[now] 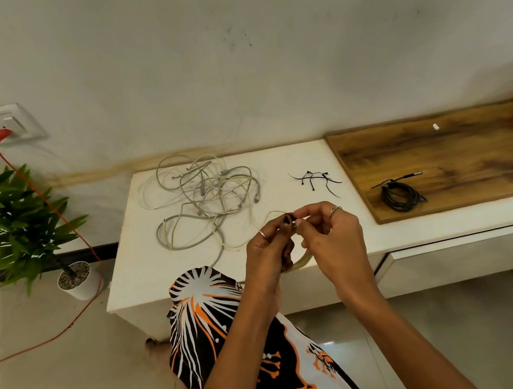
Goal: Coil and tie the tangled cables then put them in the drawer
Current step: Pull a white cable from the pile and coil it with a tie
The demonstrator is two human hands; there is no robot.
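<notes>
Between the two raised hands, over the front edge of the white cabinet top (pixel 277 163), a small coil of pale yellowish cable (pixel 301 260) hangs from the left hand (pixel 266 250), whose fingers are curled around the bundle. The right hand (pixel 330 232) meets it from the other side, thumb and forefinger pinching a thin black cable tie (pixel 290 217) at the top of the coil; both hands wear a ring. A loose strand of the same pale cable runs from the grip away to the left and joins the tangled grey and white cables (pixel 204 196) heaped on the cabinet top, beyond and left of the hands. Beyond the grip and slightly right, a small scatter of spare black cable ties (pixel 314 180) lies on the white surface. Farther right of the grip, on the wooden board (pixel 464 137), sits a coiled black cable (pixel 401 196), already bundled, with its plug end sticking out. Below and right of the hands, the drawer (pixel 464 255) stands slightly pulled out under the top. Far left of the grip, a potted plant (pixel 5 218) stands on the floor, and an orange cord (pixel 55 209) runs from a wall socket (pixel 4 124) down across the tiles. Under the forearms, a patterned black, white and orange garment (pixel 222 320) covers the person's lap.
</notes>
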